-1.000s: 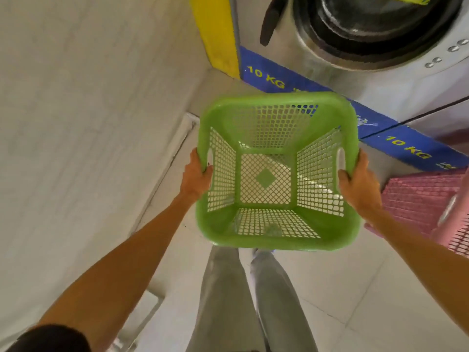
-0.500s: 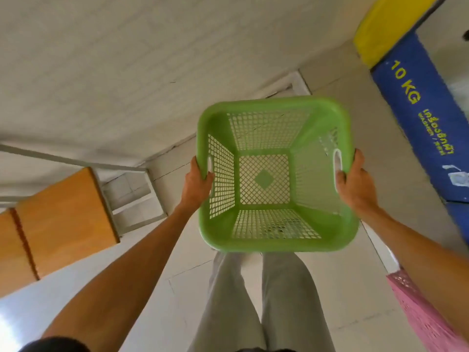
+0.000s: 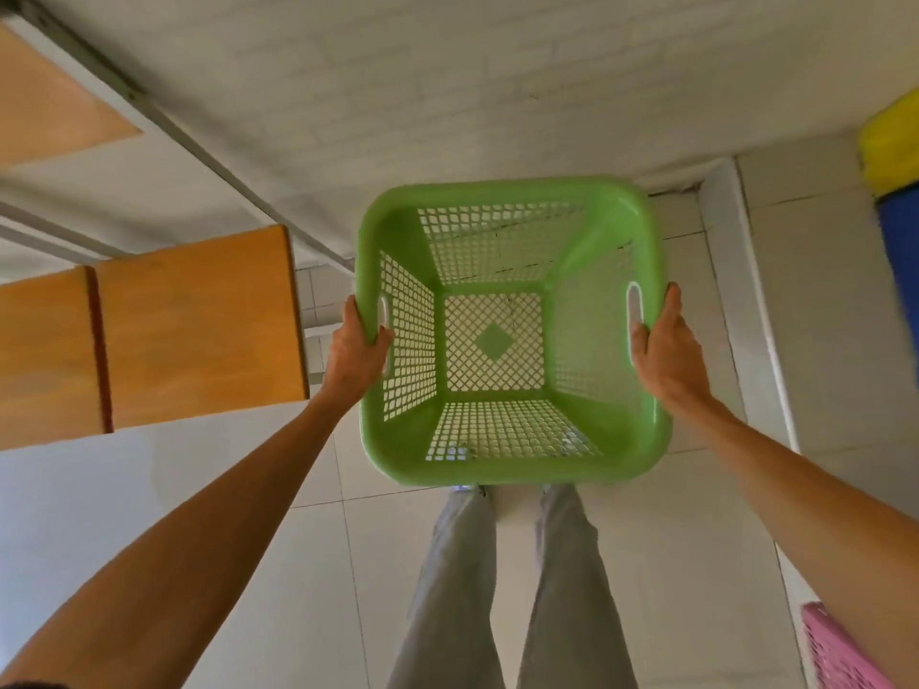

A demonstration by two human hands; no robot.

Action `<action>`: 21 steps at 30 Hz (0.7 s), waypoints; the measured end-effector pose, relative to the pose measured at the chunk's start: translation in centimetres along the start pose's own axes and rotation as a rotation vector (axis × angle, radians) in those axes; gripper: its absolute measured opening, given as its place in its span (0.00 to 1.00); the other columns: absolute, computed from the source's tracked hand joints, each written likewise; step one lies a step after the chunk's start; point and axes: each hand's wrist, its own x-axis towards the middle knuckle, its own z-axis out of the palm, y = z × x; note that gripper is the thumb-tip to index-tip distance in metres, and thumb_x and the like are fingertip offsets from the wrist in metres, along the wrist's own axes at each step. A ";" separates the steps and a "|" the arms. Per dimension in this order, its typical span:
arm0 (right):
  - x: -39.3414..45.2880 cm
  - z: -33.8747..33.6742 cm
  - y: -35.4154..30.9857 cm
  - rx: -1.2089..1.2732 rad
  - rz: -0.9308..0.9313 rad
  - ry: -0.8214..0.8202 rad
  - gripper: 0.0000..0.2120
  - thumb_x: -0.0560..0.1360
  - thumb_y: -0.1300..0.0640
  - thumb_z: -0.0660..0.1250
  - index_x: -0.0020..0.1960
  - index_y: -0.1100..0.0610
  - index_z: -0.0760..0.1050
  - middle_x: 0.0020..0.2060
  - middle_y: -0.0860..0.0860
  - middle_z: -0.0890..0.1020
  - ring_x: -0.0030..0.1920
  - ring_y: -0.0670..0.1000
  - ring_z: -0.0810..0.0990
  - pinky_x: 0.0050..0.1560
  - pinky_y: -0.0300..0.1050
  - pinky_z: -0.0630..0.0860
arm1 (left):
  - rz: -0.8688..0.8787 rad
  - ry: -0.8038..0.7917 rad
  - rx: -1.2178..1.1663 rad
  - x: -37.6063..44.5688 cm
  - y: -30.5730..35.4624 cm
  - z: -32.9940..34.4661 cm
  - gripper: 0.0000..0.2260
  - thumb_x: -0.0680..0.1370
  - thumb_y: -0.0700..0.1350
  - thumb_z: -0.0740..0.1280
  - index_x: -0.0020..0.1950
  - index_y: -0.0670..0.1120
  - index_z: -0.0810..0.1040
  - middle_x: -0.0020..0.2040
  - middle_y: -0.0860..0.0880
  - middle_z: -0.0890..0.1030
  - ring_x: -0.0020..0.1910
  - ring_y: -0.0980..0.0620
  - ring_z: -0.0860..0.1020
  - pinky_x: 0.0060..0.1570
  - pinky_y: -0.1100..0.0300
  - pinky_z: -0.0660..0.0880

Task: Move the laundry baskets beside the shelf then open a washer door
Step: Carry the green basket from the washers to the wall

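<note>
I hold an empty green lattice laundry basket (image 3: pixel 507 455) in the air in front of me, above the white tiled floor. My left hand (image 3: pixel 355 348) grips its left rim at the handle slot. My right hand (image 3: pixel 664 348) grips the right rim at the other slot. A shelf with orange wooden boards (image 3: pixel 199 325) on a white metal frame stands to the left of the basket. A corner of a pink basket (image 3: pixel 835 653) shows at the bottom right. The washer's yellow and blue edge (image 3: pixel 895 191) is at the far right; its door is out of view.
A white brick wall (image 3: pixel 447 82) runs across the top, close behind the basket. A white raised kerb (image 3: pixel 746 290) runs along the floor at the right. My legs in grey trousers (image 3: pixel 507 589) are below the basket. Open tiled floor lies between the shelf and the kerb.
The view has swung left: the washers have slid off to the right edge and the shelf has come further into view. Both hands keep the same grip on the green basket.
</note>
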 end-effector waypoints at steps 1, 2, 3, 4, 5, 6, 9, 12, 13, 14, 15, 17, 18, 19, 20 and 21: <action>0.1 0.9 -0.9 0.002 -0.003 -0.004 0.32 0.86 0.53 0.58 0.84 0.59 0.46 0.66 0.69 0.76 0.52 0.69 0.84 0.46 0.57 0.81 | -0.012 -0.001 -0.003 0.5 -1.2 -0.4 0.23 0.81 0.43 0.66 0.74 0.43 0.62 0.53 0.48 0.80 0.39 0.50 0.84 0.34 0.56 0.82; 0.4 1.9 -1.6 0.011 -0.002 -0.010 0.32 0.86 0.53 0.58 0.84 0.58 0.46 0.67 0.68 0.75 0.53 0.69 0.83 0.47 0.58 0.82 | -0.024 0.004 -0.011 1.0 -2.4 -0.6 0.24 0.81 0.42 0.66 0.75 0.43 0.62 0.53 0.48 0.80 0.39 0.50 0.84 0.32 0.58 0.81; 0.8 3.0 -2.2 0.023 -0.003 -0.016 0.32 0.86 0.52 0.57 0.84 0.57 0.46 0.68 0.68 0.74 0.53 0.69 0.83 0.46 0.57 0.82 | -0.033 0.016 -0.016 1.5 -3.5 -0.6 0.23 0.82 0.42 0.66 0.74 0.42 0.62 0.53 0.47 0.80 0.39 0.50 0.84 0.31 0.60 0.80; 1.3 4.0 -2.8 0.033 -0.012 -0.023 0.32 0.86 0.52 0.57 0.84 0.56 0.46 0.69 0.67 0.74 0.53 0.68 0.83 0.45 0.54 0.82 | -0.038 0.032 -0.022 2.1 -4.6 -0.7 0.23 0.82 0.42 0.66 0.74 0.42 0.62 0.53 0.46 0.80 0.38 0.50 0.83 0.29 0.63 0.79; 1.9 5.0 -3.4 0.040 -0.029 -0.027 0.31 0.86 0.52 0.57 0.84 0.55 0.46 0.68 0.67 0.74 0.53 0.67 0.83 0.44 0.50 0.80 | -0.044 0.049 -0.034 2.7 -5.6 -0.6 0.22 0.82 0.41 0.65 0.73 0.41 0.62 0.53 0.45 0.80 0.37 0.52 0.82 0.27 0.66 0.78; 2.6 5.9 -3.9 0.046 -0.045 -0.030 0.31 0.86 0.53 0.58 0.83 0.55 0.47 0.68 0.67 0.74 0.53 0.67 0.83 0.43 0.48 0.79 | -0.053 0.066 -0.050 3.3 -6.5 -0.6 0.21 0.82 0.40 0.65 0.73 0.40 0.63 0.53 0.45 0.79 0.36 0.54 0.81 0.25 0.68 0.76; 4.4 8.5 -5.2 0.044 -0.058 -0.061 0.31 0.86 0.53 0.58 0.83 0.54 0.47 0.67 0.66 0.75 0.54 0.66 0.83 0.46 0.55 0.83 | -0.098 0.113 -0.081 4.9 -8.8 0.0 0.21 0.81 0.38 0.65 0.73 0.41 0.63 0.51 0.49 0.78 0.36 0.60 0.78 0.23 0.73 0.73; 5.8 10.9 -6.0 0.036 -0.081 -0.082 0.31 0.86 0.54 0.59 0.83 0.54 0.47 0.67 0.65 0.74 0.54 0.66 0.83 0.47 0.56 0.83 | -0.129 0.132 -0.092 6.7 -10.9 0.7 0.21 0.81 0.36 0.64 0.72 0.40 0.63 0.52 0.49 0.78 0.36 0.62 0.77 0.22 0.75 0.71; 6.3 11.7 -6.2 0.036 -0.087 -0.090 0.31 0.85 0.55 0.59 0.83 0.54 0.48 0.67 0.66 0.75 0.53 0.66 0.83 0.46 0.56 0.84 | -0.138 0.130 -0.086 7.2 -11.6 1.0 0.20 0.81 0.35 0.64 0.72 0.40 0.62 0.53 0.48 0.78 0.36 0.61 0.77 0.21 0.74 0.71; 6.7 12.5 -6.2 0.034 -0.090 -0.098 0.31 0.85 0.55 0.59 0.83 0.55 0.48 0.66 0.66 0.75 0.52 0.66 0.84 0.45 0.57 0.85 | -0.139 0.127 -0.076 7.8 -12.2 1.3 0.20 0.81 0.35 0.63 0.72 0.40 0.62 0.53 0.47 0.78 0.36 0.61 0.77 0.21 0.74 0.71; 7.1 13.3 -6.2 0.030 -0.091 -0.105 0.31 0.86 0.55 0.59 0.83 0.55 0.48 0.66 0.66 0.75 0.52 0.66 0.83 0.45 0.58 0.85 | -0.132 0.123 -0.067 8.4 -12.8 1.6 0.21 0.81 0.35 0.63 0.72 0.41 0.61 0.54 0.47 0.78 0.36 0.61 0.77 0.21 0.73 0.71; 8.0 14.7 -6.2 0.019 -0.088 -0.113 0.32 0.86 0.54 0.59 0.83 0.56 0.46 0.67 0.66 0.74 0.54 0.66 0.83 0.47 0.60 0.84 | -0.112 0.128 -0.055 9.6 -13.8 2.1 0.22 0.82 0.36 0.63 0.74 0.41 0.60 0.55 0.47 0.77 0.37 0.61 0.76 0.21 0.72 0.71; 8.3 15.3 -6.3 0.017 -0.088 -0.114 0.33 0.86 0.54 0.59 0.84 0.56 0.45 0.68 0.66 0.73 0.55 0.66 0.83 0.48 0.59 0.84 | -0.108 0.137 -0.049 10.1 -14.2 2.2 0.22 0.82 0.36 0.63 0.74 0.41 0.60 0.55 0.48 0.77 0.37 0.61 0.76 0.21 0.72 0.71; 8.6 15.8 -6.4 0.018 -0.089 -0.115 0.33 0.86 0.54 0.59 0.84 0.56 0.45 0.69 0.66 0.73 0.55 0.66 0.83 0.48 0.58 0.84 | -0.106 0.144 -0.047 10.6 -14.6 2.3 0.23 0.82 0.36 0.63 0.75 0.41 0.60 0.55 0.48 0.77 0.37 0.61 0.76 0.22 0.72 0.72; 8.9 16.3 -6.5 0.021 -0.091 -0.116 0.34 0.86 0.54 0.59 0.84 0.57 0.44 0.69 0.66 0.73 0.55 0.66 0.83 0.48 0.56 0.84 | -0.102 0.150 -0.044 11.0 -14.9 2.3 0.24 0.81 0.36 0.64 0.75 0.40 0.59 0.55 0.48 0.76 0.37 0.61 0.76 0.22 0.73 0.72; 9.1 16.7 -6.7 0.025 -0.096 -0.117 0.34 0.86 0.54 0.59 0.84 0.57 0.44 0.70 0.66 0.72 0.55 0.66 0.83 0.47 0.55 0.83 | -0.096 0.157 -0.035 11.4 -15.2 2.3 0.24 0.81 0.36 0.64 0.75 0.40 0.60 0.56 0.47 0.77 0.37 0.61 0.76 0.22 0.73 0.72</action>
